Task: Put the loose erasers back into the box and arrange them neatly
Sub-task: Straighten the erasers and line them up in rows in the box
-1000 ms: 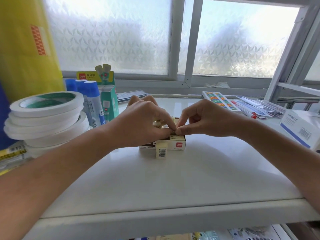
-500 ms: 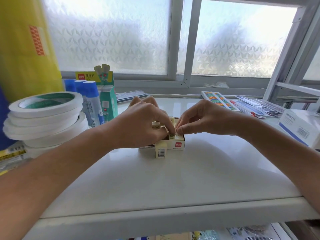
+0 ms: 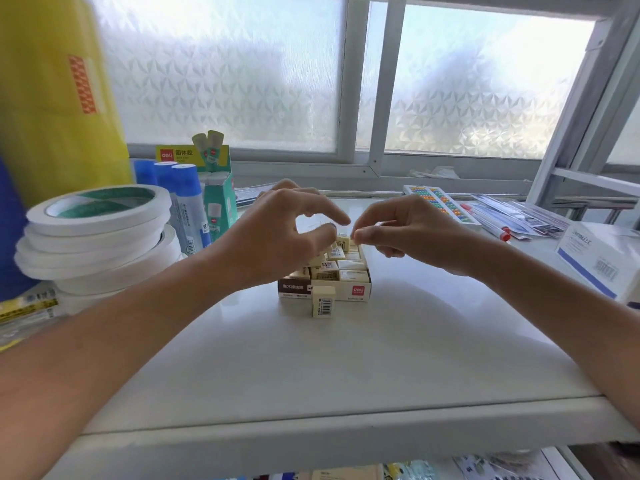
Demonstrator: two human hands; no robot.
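Observation:
A small cream and brown box [image 3: 356, 292] sits mid-shelf, filled with several cream erasers [image 3: 350, 265] in rows. One eraser [image 3: 344, 238] at the back row sticks up above the others. My right hand [image 3: 408, 233] pinches its edge between thumb and forefinger. My left hand [image 3: 277, 237] hovers over the box's left half with fingers loosely curved, forefinger stretched out and thumb tip close to that raised eraser; it hides the erasers beneath it. A loose eraser [image 3: 323, 303] with a barcode stands upright against the box's front wall.
A stack of white tape rolls [image 3: 93, 237] stands at the left, with blue glue sticks [image 3: 185, 202] and a teal carton [image 3: 218, 202] behind it. A bead abacus [image 3: 440, 202], pens and a white box [image 3: 602, 261] lie at the right. The shelf's front edge [image 3: 311, 434] is near me.
Both hands have lifted off the box, where their fingertips met on the erasers. The rows of erasers now show, and the left fingers have spread.

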